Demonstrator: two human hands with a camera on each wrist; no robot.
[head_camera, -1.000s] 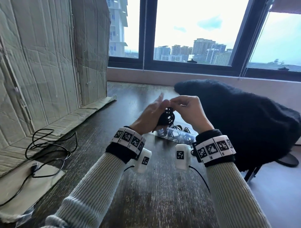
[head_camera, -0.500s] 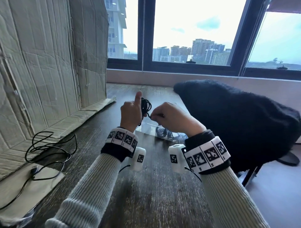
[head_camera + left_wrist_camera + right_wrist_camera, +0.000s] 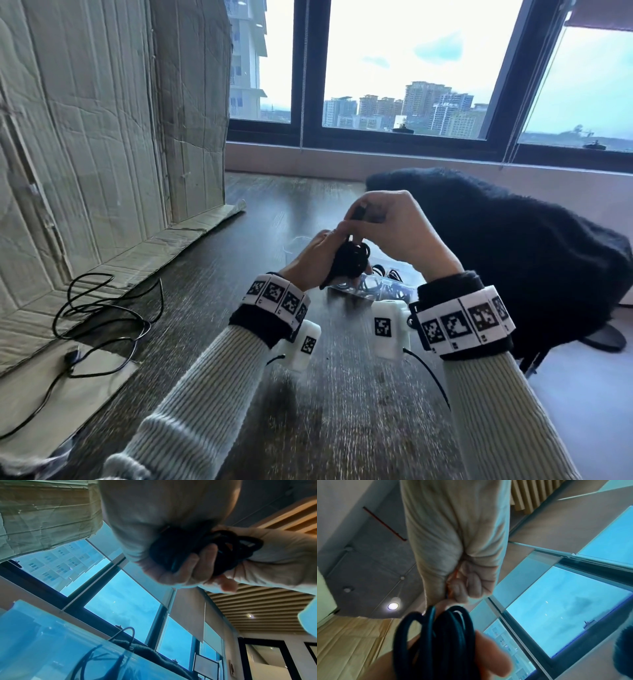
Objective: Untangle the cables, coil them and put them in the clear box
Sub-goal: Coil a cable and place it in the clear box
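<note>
Above the dark wooden table, my left hand (image 3: 317,255) grips a coiled black cable (image 3: 349,260), its fingers (image 3: 193,563) curled round the loops (image 3: 223,545). Directly over it, my right hand (image 3: 387,222) pinches the cable's free end (image 3: 359,214) just above the coil. The same coil (image 3: 440,635) shows large in the right wrist view. Behind my hands the clear box (image 3: 373,286) lies on the table with black cables inside; its clear wall (image 3: 51,649) fills the left wrist view's lower part. A loose tangled black cable (image 3: 99,322) lies at the left.
Creased cardboard (image 3: 102,120) stands along the left, with a flap (image 3: 68,394) flat on the table under the loose cable. A black fuzzy garment (image 3: 513,257) is draped over a chair at the right, close to the box. A window (image 3: 394,68) runs across the back.
My right hand has risen above the coil with the cable end, after working beside it. My left hand has tilted over and dropped slightly, still holding the coil.
</note>
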